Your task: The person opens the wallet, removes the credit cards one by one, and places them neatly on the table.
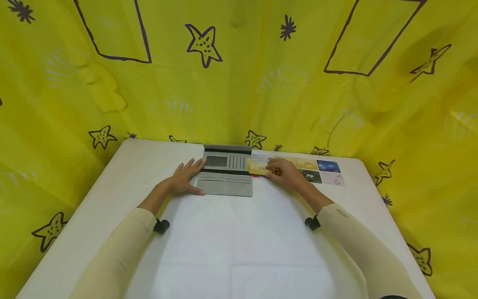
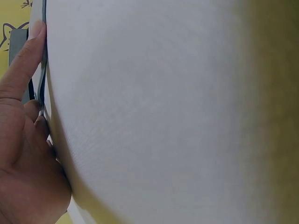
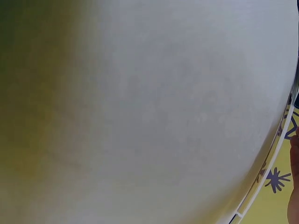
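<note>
A grey wallet (image 1: 225, 189) lies unfolded flat at the far side of the table, with card slots and a dark window pocket showing. My left hand (image 1: 183, 177) rests at its left edge, fingers spread and straight, the thumb touching the lower panel. In the left wrist view, the thumb of that hand (image 2: 23, 154) lies along the wallet's edge. My right hand (image 1: 285, 173) pinches a gold card (image 1: 257, 167) at the wallet's right edge, beside the slots. Whether the card's left end is inside a slot I cannot tell. Only a sliver of the right hand (image 3: 294, 172) enters the right wrist view.
Right of the wallet lie several cards in rows: a blue card (image 1: 328, 166), a black Vip card (image 1: 311, 176), a pink card (image 1: 333, 178) and another gold card (image 1: 306, 163). A yellow patterned curtain (image 1: 239, 83) hangs behind the white table (image 1: 231, 241).
</note>
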Demonstrator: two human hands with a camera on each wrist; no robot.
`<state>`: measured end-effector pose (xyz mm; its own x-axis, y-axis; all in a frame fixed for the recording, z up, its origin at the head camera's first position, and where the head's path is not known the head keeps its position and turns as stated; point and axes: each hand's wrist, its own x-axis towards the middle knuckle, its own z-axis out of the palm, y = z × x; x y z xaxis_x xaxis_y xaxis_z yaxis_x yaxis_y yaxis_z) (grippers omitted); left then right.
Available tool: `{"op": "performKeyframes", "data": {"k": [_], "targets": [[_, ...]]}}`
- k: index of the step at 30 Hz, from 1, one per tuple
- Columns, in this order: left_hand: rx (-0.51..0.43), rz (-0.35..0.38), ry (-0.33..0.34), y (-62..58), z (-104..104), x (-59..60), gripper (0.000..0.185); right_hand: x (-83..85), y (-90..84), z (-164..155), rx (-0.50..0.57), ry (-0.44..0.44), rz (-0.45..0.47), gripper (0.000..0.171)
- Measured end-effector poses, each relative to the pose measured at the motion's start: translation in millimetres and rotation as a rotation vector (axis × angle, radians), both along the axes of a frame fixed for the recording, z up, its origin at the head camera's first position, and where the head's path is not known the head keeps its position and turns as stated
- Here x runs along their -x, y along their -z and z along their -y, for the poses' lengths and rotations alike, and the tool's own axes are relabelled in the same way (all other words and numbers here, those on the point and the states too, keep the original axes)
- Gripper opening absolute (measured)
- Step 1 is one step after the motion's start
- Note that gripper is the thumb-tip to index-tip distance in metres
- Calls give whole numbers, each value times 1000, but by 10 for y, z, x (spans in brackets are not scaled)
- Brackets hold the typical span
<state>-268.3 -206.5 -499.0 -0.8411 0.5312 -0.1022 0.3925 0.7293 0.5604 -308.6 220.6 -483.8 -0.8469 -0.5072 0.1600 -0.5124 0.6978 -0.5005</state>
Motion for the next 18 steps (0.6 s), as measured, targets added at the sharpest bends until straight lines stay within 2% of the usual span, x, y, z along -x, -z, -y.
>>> {"op": "performKeyframes", "data": {"k": [6, 9, 18], "targets": [[20, -9, -8, 127, 20, 54, 123, -68, 18, -53, 35, -1, 5, 26], [28, -6, -11, 147, 26, 66, 124, -107, 24, -71, 48, -15, -3, 25], [34, 10, -23, -36, -32, -14, 117, -248, 77, -113, 134, -67, -8, 22]]}}
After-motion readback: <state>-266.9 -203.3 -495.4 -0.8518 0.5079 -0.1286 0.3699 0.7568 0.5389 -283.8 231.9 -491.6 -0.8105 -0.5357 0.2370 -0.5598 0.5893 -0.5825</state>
